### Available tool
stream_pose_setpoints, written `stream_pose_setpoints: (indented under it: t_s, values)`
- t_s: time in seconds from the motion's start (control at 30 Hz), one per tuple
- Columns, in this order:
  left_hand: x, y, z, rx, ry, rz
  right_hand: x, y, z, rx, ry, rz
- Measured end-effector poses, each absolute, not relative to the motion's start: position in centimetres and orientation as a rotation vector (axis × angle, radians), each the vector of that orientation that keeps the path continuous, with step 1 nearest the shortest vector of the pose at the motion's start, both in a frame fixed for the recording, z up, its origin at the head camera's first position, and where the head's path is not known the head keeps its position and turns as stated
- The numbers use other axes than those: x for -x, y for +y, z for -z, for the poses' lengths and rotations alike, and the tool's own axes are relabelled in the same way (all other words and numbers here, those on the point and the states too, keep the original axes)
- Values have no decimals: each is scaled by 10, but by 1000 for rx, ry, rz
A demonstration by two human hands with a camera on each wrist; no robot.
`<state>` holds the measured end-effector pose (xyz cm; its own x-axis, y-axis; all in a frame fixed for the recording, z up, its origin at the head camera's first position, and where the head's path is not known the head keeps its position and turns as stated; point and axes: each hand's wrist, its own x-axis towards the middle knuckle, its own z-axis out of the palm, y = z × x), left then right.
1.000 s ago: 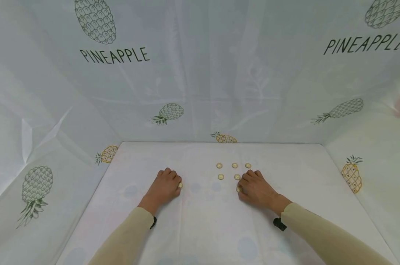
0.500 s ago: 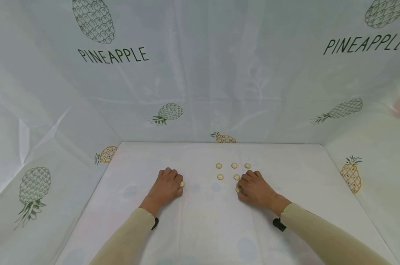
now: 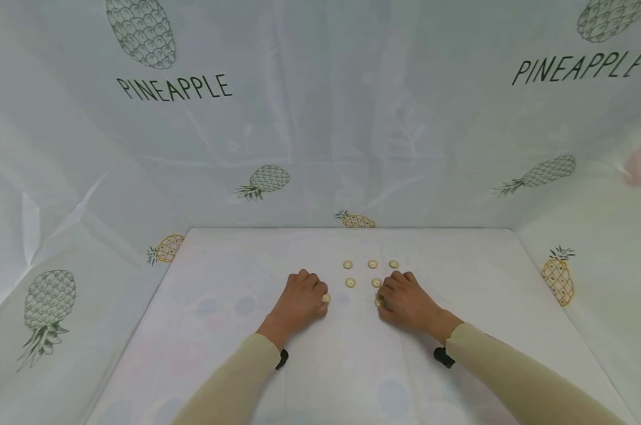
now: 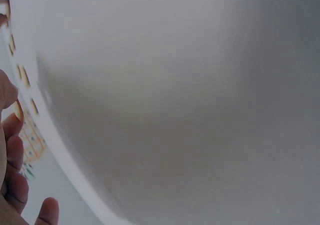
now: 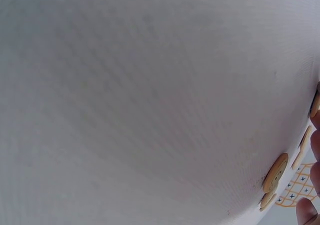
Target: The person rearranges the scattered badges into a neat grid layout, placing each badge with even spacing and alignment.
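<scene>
My left hand point(image 3: 301, 298) pinches a round wooden button point(image 3: 326, 298) between thumb and fingers, just above the white table. In the left wrist view that same button point(image 4: 19, 110) shows at the fingertips. Across from it, my right hand point(image 3: 405, 302) grips another button point(image 3: 379, 301) at the table surface; the right wrist view catches its edge point(image 5: 315, 104). Beyond the hands lie more pale buttons: a back row of three, with its middle button point(image 3: 372, 264), and a nearer row with a left button point(image 3: 350, 283) and one beside the right fingers point(image 3: 376, 283).
The white-covered table point(image 3: 230, 248) meets a hanging pineapple-print sheet point(image 3: 320, 136) at the back and sides. A dark strap point(image 3: 444, 357) sits at the right wrist, and another dark strap point(image 3: 282, 359) at the left.
My left hand has moved right with its button, closer to the right hand. The right hand keeps its place and its button. The view has shifted slightly.
</scene>
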<state>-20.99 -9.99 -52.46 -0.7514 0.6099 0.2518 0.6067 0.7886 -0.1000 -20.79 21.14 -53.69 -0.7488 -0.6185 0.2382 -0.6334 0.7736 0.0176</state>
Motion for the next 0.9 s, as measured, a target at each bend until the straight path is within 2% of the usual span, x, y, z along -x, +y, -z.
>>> stream_pose_setpoints:
  t_s: [0.37, 0.9]
  values:
    - [209, -55, 534, 924, -2797, 23, 208, 209, 535, -986, -2743, -65]
    - [210, -34, 531, 860, -2936, -3, 208, 211, 536, -981, -2727, -85]
